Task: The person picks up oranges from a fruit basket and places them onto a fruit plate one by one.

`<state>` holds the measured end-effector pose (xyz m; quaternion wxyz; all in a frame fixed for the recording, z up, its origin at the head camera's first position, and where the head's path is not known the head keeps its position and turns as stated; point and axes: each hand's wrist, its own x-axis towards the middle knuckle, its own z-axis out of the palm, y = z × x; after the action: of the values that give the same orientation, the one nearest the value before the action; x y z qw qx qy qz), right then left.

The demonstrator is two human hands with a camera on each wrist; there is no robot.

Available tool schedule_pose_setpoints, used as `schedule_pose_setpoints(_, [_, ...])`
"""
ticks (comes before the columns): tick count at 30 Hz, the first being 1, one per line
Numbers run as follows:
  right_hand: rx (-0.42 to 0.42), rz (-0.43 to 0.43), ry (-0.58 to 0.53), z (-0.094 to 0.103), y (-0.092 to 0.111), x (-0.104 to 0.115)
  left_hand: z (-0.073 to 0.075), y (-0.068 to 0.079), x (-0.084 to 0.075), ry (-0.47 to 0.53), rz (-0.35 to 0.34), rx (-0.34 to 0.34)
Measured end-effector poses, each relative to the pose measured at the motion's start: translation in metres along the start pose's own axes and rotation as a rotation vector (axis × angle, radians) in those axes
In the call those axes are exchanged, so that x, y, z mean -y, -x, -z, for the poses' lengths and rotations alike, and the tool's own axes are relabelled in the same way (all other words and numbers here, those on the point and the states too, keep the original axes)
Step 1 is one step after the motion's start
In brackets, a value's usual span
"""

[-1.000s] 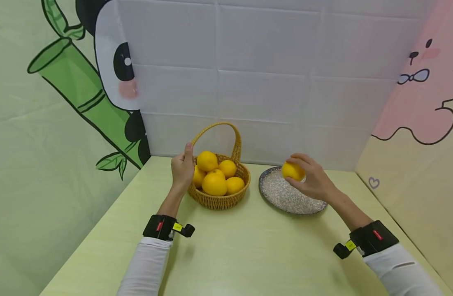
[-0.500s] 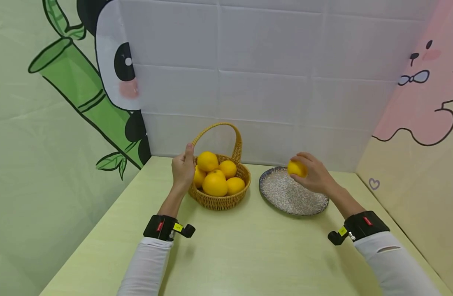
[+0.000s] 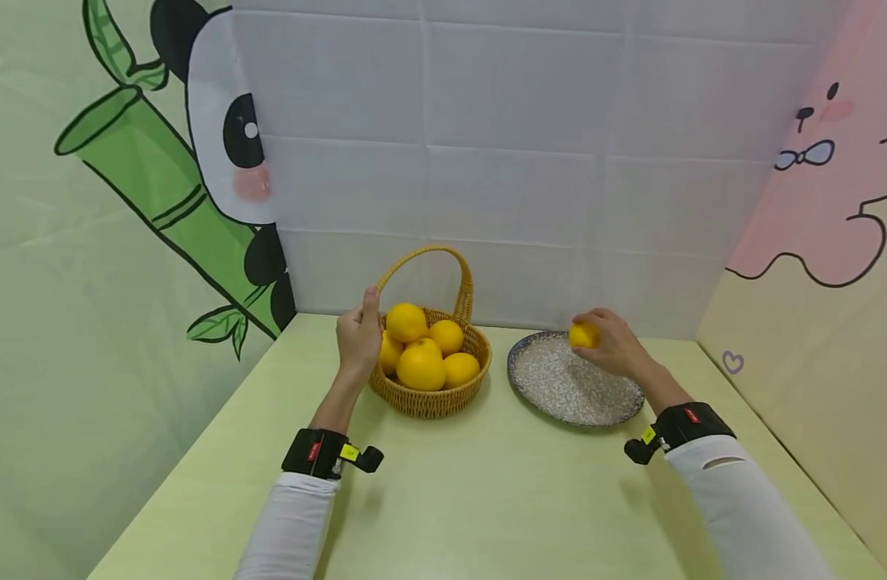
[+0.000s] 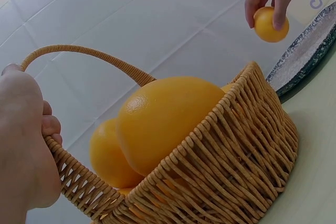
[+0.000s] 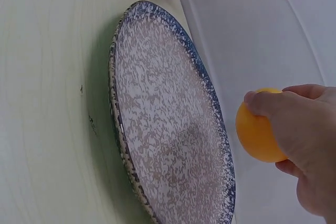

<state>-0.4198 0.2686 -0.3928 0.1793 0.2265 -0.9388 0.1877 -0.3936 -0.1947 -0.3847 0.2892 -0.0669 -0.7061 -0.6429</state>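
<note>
My left hand [image 3: 359, 337] grips the side of the arched handle [image 3: 430, 249] of a wicker basket [image 3: 430, 403]. Several oranges [image 3: 421, 366] are piled inside that basket. In my right hand [image 3: 611, 345] a single orange [image 3: 582, 335] is held between thumb and fingers. It hangs over the back part of a speckled oval plate [image 3: 569, 387] with a dark blue rim. The right wrist view shows this orange apart from the plate's surface, with the thumb lying on it. The left wrist view shows the left fingers curled round the handle.
Basket and plate stand side by side on a pale yellow-green table [image 3: 472, 499]. A white sheet [image 3: 516, 161] forms the back wall close behind them. Printed cloth walls, one with a panda and bamboo [image 3: 153, 169], rise at both sides.
My right hand has shifted slightly to the right and turned, carrying its orange over the back of the plate. The left hand keeps its hold on the basket handle. The head view has tilted slightly.
</note>
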Motion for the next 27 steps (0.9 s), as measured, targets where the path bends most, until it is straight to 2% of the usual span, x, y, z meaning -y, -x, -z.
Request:
schedule_pose_setpoints(4, [0.033, -0.039, 0.014, -0.006, -0.001, -0.006, 0.0, 0.0, 0.001, -0.015, 0.012, -0.001])
schedule_pose_setpoints(12, [0.053, -0.044, 0.054, -0.018, -0.009, -0.017, -0.001, -0.001, 0.0, -0.011, 0.0, -0.001])
schedule_pose_setpoints(18, [0.088, -0.054, 0.055, -0.024, -0.014, -0.018, 0.001, 0.0, -0.002, -0.006, -0.019, -0.005])
schedule_pose_setpoints(27, [0.124, -0.13, 0.092, -0.026, -0.017, -0.014, 0.0, 0.001, -0.004, -0.011, -0.019, -0.004])
